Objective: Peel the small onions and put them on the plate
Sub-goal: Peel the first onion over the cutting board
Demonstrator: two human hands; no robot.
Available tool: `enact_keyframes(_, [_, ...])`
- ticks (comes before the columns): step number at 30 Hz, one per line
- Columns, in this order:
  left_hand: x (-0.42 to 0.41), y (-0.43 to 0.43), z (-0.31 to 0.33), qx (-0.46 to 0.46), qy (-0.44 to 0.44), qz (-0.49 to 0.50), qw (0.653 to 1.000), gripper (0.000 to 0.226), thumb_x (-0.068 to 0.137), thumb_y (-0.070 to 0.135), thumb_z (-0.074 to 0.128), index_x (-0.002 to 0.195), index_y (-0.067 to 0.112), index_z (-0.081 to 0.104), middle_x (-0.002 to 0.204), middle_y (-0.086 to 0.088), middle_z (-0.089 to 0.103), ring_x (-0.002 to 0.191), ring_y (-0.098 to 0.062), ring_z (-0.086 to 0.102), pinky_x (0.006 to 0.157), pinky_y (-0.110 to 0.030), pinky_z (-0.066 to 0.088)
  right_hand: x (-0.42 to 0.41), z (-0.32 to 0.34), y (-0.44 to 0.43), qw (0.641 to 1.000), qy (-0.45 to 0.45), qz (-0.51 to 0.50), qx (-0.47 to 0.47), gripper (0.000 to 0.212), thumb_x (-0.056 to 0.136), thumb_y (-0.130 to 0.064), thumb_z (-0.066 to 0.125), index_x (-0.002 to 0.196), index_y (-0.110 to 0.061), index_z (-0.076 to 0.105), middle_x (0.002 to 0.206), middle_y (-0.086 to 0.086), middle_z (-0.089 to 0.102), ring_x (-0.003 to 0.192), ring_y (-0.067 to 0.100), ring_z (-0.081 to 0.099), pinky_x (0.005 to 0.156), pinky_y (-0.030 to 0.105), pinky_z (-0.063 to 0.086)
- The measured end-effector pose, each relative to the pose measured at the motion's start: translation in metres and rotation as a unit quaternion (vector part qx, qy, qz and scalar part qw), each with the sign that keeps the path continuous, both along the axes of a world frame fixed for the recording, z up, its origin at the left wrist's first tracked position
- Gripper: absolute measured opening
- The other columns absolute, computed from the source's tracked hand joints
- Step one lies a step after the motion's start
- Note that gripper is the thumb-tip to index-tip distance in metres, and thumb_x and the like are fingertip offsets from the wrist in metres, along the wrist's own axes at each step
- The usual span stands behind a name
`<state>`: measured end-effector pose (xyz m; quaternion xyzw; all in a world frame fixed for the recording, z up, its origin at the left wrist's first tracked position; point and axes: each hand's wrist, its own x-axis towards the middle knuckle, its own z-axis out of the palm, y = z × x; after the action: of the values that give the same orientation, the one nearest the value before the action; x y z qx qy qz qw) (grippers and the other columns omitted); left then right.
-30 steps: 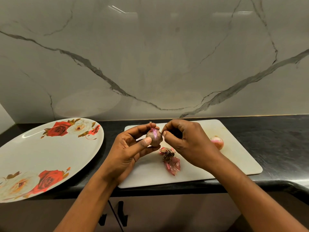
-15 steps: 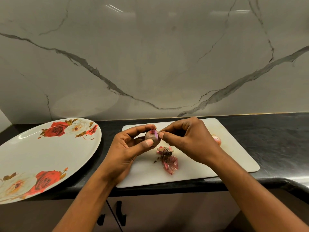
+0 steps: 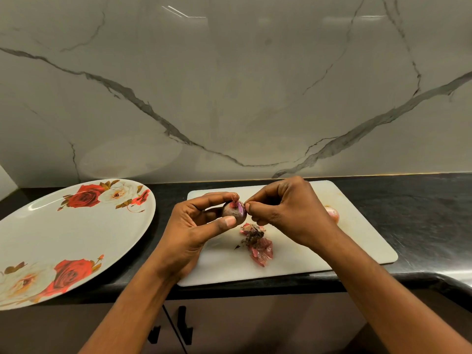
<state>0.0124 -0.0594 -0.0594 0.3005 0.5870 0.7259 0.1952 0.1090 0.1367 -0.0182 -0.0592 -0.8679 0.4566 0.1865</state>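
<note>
My left hand (image 3: pixel 194 226) grips a small purple-brown onion (image 3: pixel 233 212) between thumb and fingers, above the white cutting board (image 3: pixel 357 238). My right hand (image 3: pixel 286 208) pinches a bit of skin at the onion's right side, near its top. Loose pink and brown peelings (image 3: pixel 258 244) lie on the board below the hands. A second small onion (image 3: pixel 332 214), pale pink, sits on the board behind my right wrist, partly hidden. The large white plate (image 3: pixel 63 238) with red rose prints lies to the left, with no onions on it.
The board and plate rest on a black countertop (image 3: pixel 421 208) whose front edge curves at the right. A marble wall rises right behind. Cabinet door handles (image 3: pixel 181 325) show below the counter edge.
Both hands with the onion drifted slightly down and left over the board. My right fingertips shifted from the onion's top to pinching skin at its right side.
</note>
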Motion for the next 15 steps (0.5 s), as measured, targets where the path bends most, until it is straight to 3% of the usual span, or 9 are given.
enact_keyframes(4, [0.0014, 0.0003, 0.0005, 0.011, -0.009, -0.002, 1.000, 0.049, 0.077, 0.000, 0.078, 0.125, 0.007, 0.073, 0.124, -0.015, 0.076, 0.117, -0.036, 0.072, 0.100, -0.036, 0.059, -0.0001, 0.0003, 0.0008, 0.998, -0.003, 0.004, -0.062, 0.006, 0.090, -0.013, 0.079, 0.091, -0.011, 0.084, 0.076, 0.004, 0.079, 0.071, 0.022, 0.077, 0.073, 0.039, 0.067])
enact_keyframes(10, [-0.0010, -0.0012, -0.0008, 0.001, -0.001, -0.010, 1.000, 0.046, 0.079, 0.000, 0.084, 0.123, 0.012, 0.076, 0.128, -0.016, 0.073, 0.121, -0.038, 0.070, 0.105, -0.047, 0.056, -0.0003, -0.0016, -0.0013, 0.996, -0.010, 0.000, -0.093, 0.010, 0.090, -0.018, 0.081, 0.090, -0.008, 0.083, 0.074, 0.006, 0.078, 0.070, 0.023, 0.077, 0.070, 0.033, 0.066])
enact_keyframes(15, [0.0004, -0.0010, -0.0008, 0.006, -0.005, -0.007, 1.000, 0.048, 0.078, -0.001, 0.079, 0.124, 0.009, 0.074, 0.127, -0.015, 0.074, 0.120, -0.037, 0.070, 0.105, -0.044, 0.057, 0.0001, -0.0004, -0.0016, 0.995, -0.016, 0.000, -0.103, 0.009, 0.090, -0.016, 0.080, 0.091, -0.007, 0.083, 0.074, 0.006, 0.078, 0.069, 0.022, 0.077, 0.068, 0.030, 0.064])
